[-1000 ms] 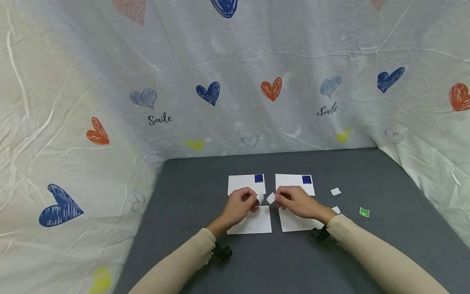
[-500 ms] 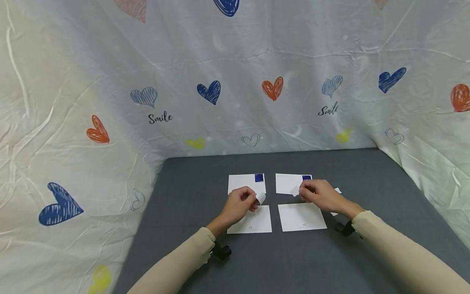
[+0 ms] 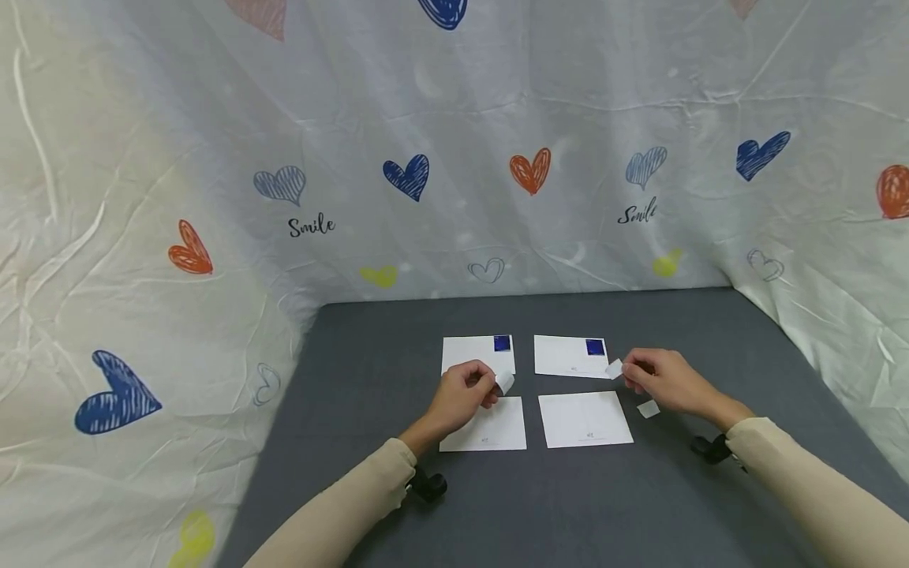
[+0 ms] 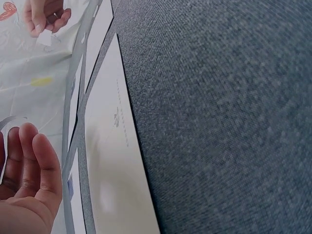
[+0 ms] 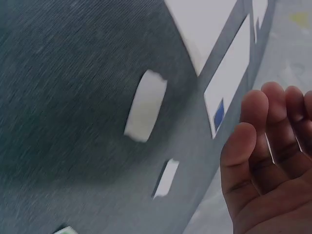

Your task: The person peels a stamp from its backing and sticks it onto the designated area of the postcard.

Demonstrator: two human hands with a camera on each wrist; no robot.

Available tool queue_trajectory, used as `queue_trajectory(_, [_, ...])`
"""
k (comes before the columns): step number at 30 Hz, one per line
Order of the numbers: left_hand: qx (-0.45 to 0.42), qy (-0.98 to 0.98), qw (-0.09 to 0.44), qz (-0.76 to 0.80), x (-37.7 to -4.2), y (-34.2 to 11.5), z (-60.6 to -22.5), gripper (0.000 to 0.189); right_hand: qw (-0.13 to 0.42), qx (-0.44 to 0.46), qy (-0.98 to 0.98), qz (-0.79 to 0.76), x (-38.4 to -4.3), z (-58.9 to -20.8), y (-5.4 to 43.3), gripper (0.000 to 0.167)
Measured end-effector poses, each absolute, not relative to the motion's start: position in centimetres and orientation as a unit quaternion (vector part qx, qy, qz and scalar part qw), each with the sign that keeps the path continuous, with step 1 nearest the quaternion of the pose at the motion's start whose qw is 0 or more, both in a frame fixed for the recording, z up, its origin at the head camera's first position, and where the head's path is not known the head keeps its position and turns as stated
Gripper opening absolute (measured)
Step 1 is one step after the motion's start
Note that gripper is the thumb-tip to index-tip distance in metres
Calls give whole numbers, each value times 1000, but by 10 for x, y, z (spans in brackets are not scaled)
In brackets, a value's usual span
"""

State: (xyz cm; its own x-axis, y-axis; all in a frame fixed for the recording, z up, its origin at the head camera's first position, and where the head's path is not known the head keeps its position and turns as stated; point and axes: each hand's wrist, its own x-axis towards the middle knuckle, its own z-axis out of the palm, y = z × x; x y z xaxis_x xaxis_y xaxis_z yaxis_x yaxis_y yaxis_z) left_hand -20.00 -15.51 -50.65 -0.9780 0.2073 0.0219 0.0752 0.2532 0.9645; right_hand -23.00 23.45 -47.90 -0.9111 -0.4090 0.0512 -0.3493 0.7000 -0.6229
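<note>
White slip (image 3: 505,383): in the head view it is pinched in the fingertips of the left hand (image 3: 465,394), over the left pair of cards (image 3: 490,432), while the right hand (image 3: 663,380) pinches a second slip (image 3: 614,368) by a corner of the stamped card (image 3: 561,355). The step in hand is probably discarding peeled backing; the next move likely calls for releasing it on the table (image 3: 540,505).

The left wrist view shows the white slip's curved edge at the fingertips.

The right wrist view hides the second slip; loose slips (image 5: 146,107) lie apart from the fingers.
</note>
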Motion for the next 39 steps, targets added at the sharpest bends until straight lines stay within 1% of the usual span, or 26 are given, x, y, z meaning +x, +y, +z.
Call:
queue_trajectory(9, [89,786,50,609,-201,-160,-507,14,36,-150,946,-285,-230,-487,274,22])
queue_trajectory(21, [96,789,49,605,-201,-160,-508,15,43,-128,957,-257,-227,-505,318,27])
queue_trajectory(24, [95,790,49,604,-201,-160,-508,15,34,-125,962,-241,-228,-509,327,27])
queue_trajectory(28, [96,790,45,604,-200,-160,-508,15,12,-113,970,-213,-227,-514,334,25])
queue_trajectory(31, [98,789,44,605,-200,-159,-508,15,-3,-106,974,-198,-227,-516,336,30])
queue_trajectory(33, [99,787,46,607,-200,-159,-509,15,-8,-100,976,-192,-226,-516,335,34])
queue_trajectory(39, [99,788,48,606,-201,-159,-508,14,-19,-78,982,-174,-225,-511,330,35])
